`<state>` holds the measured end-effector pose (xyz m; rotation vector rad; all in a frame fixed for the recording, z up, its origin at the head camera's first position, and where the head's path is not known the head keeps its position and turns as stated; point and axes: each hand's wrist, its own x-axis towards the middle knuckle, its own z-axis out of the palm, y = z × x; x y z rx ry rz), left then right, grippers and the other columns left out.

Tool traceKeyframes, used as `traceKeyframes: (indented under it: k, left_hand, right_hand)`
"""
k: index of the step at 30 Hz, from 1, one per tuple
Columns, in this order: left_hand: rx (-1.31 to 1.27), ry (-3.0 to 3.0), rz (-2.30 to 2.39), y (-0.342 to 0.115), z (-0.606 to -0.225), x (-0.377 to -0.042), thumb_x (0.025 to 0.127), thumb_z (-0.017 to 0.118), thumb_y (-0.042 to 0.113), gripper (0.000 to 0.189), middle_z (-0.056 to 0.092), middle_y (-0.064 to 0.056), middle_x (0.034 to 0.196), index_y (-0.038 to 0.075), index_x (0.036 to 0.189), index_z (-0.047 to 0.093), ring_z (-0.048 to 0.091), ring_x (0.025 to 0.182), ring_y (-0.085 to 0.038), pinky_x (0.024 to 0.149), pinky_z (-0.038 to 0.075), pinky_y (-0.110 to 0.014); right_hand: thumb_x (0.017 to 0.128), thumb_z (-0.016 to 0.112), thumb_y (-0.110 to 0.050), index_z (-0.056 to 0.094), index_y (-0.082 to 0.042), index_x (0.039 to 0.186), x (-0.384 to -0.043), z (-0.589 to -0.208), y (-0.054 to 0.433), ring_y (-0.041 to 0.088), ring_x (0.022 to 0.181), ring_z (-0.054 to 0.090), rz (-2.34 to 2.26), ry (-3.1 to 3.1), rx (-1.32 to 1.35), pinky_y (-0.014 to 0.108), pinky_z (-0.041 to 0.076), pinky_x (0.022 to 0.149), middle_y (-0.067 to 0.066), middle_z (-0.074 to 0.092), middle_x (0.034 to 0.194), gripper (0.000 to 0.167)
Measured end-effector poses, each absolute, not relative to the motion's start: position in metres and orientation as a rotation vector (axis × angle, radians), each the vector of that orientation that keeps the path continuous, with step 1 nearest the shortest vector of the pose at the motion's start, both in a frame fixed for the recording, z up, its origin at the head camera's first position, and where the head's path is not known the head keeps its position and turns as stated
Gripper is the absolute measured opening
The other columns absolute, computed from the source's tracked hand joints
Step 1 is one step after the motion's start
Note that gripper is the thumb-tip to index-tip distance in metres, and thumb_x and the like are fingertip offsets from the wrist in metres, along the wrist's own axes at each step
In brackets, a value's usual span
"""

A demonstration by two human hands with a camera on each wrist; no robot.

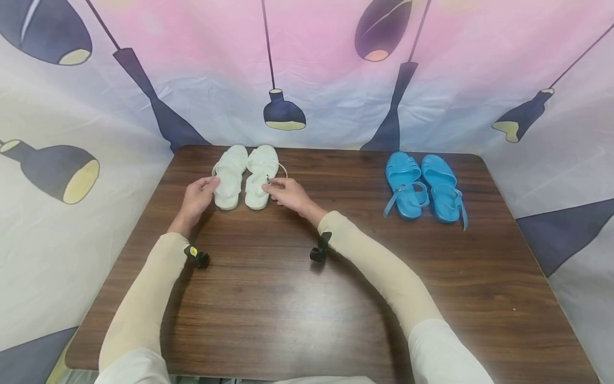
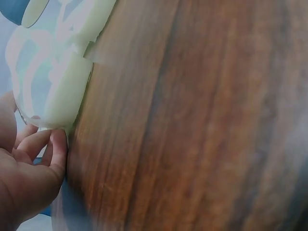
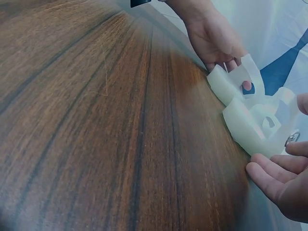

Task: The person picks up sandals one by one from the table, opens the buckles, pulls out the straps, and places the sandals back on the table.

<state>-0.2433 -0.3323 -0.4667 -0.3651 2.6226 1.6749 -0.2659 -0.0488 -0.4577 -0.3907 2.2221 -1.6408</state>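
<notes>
A pair of pale white sandals stands side by side near the table's back edge, left of centre, toes pointing away. My left hand (image 1: 196,199) holds the outer side of the left white sandal (image 1: 227,184). In the left wrist view, bent fingers (image 2: 57,144) meet the edge of its sole. On the other side, my right hand (image 1: 289,194) grips the outer edge of the right white sandal (image 1: 257,193), close to its metal buckle (image 3: 292,138). Fingertips (image 3: 260,161) lie against the sole in the right wrist view, with the thumb above them.
Two blue sandals, one on the left (image 1: 409,201) and one on the right (image 1: 445,205), stand at the back right with straps hanging out. Beneath everything is a brown wooden table (image 1: 268,298). A patterned cloth (image 1: 326,96) hangs behind its back edge and at both sides.
</notes>
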Motion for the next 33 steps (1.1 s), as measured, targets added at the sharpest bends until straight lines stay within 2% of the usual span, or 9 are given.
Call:
traceKeyframes:
  k: [8,11,14,17,21,24,27,29,33]
  left_hand:
    - [-0.385,2.605,1.72,-0.329,-0.467,-0.243,0.105,0.047,0.052,0.071,0.049,-0.024,0.15,-0.002,0.149,0.045,0.05,0.134,-0.029,0.112,0.043,-0.044]
    - [-0.442,2.675,1.759,-0.325,-0.464,-0.24,0.105,0.05,0.049,0.064,0.054,-0.02,0.144,-0.001,0.146,0.051,0.054,0.124,-0.02,0.105,0.047,-0.035]
    - [-0.479,2.815,1.828,-0.319,-0.461,-0.237,0.104,0.055,0.042,0.053,0.062,-0.014,0.13,0.0,0.136,0.06,0.056,0.111,-0.013,0.095,0.046,-0.026]
    - [-0.455,2.949,1.903,-0.307,-0.454,-0.232,0.102,0.059,0.037,0.043,0.065,-0.011,0.123,0.002,0.128,0.065,0.057,0.106,-0.01,0.092,0.044,-0.024]
    - [-0.307,3.034,2.019,-0.282,-0.438,-0.223,0.1,0.063,0.027,0.034,0.069,-0.014,0.124,0.003,0.124,0.067,0.058,0.102,-0.009,0.09,0.044,-0.023]
    - [-0.108,3.093,2.032,-0.258,-0.425,-0.216,0.098,0.065,0.017,0.028,0.07,-0.013,0.124,0.003,0.122,0.069,0.06,0.108,-0.012,0.095,0.045,-0.028]
    - [0.119,3.102,1.976,-0.235,-0.417,-0.213,0.096,0.067,0.013,0.029,0.07,-0.011,0.126,0.004,0.123,0.07,0.06,0.116,-0.02,0.1,0.045,-0.038]
    - [0.235,3.073,1.93,-0.219,-0.412,-0.21,0.096,0.068,0.012,0.03,0.07,-0.012,0.126,0.005,0.125,0.069,0.06,0.119,-0.03,0.103,0.045,-0.047]
    - [0.42,2.97,1.856,-0.188,-0.409,-0.207,0.097,0.068,0.016,0.032,0.069,-0.014,0.126,0.005,0.127,0.067,0.061,0.115,-0.037,0.103,0.045,-0.052]
  right_hand:
    - [0.1,0.063,-0.045,0.055,-0.008,0.147,-0.266,-0.455,-0.041,0.024,0.107,0.071,-1.624,2.21,-0.389,0.028,0.059,0.082,0.012,0.068,0.133,0.06]
    - [0.1,0.064,-0.045,0.054,-0.01,0.147,-0.266,-0.451,-0.034,0.024,0.109,0.071,-1.607,2.224,-0.385,0.03,0.059,0.084,0.01,0.069,0.131,0.059]
    - [0.1,0.065,-0.043,0.054,-0.011,0.148,-0.265,-0.444,-0.023,0.028,0.107,0.071,-1.588,2.271,-0.402,0.036,0.059,0.086,0.011,0.07,0.128,0.058]
    - [0.1,0.066,-0.042,0.055,-0.012,0.147,-0.264,-0.433,-0.009,0.032,0.103,0.072,-1.588,2.327,-0.444,0.042,0.059,0.086,0.013,0.068,0.131,0.058]
    - [0.097,0.069,-0.043,0.06,-0.014,0.143,-0.263,-0.421,0.014,0.031,0.104,0.072,-1.624,2.41,-0.521,0.037,0.058,0.087,0.01,0.063,0.141,0.055]
    - [0.095,0.072,-0.043,0.065,-0.016,0.139,-0.261,-0.414,0.035,0.027,0.118,0.067,-1.629,2.515,-0.585,0.037,0.054,0.098,0.005,0.064,0.141,0.051]
    - [0.094,0.073,-0.042,0.067,-0.016,0.136,-0.257,-0.405,0.056,0.026,0.126,0.062,-1.644,2.594,-0.63,0.04,0.051,0.104,0.002,0.066,0.138,0.049]
    - [0.094,0.073,-0.042,0.066,-0.016,0.137,-0.255,-0.399,0.071,0.027,0.123,0.064,-1.661,2.611,-0.636,0.041,0.052,0.101,0.001,0.066,0.138,0.05]
    - [0.093,0.073,-0.049,0.066,-0.02,0.138,-0.249,-0.39,0.104,0.024,0.119,0.067,-1.646,2.671,-0.608,0.04,0.056,0.095,0.001,0.065,0.138,0.055]
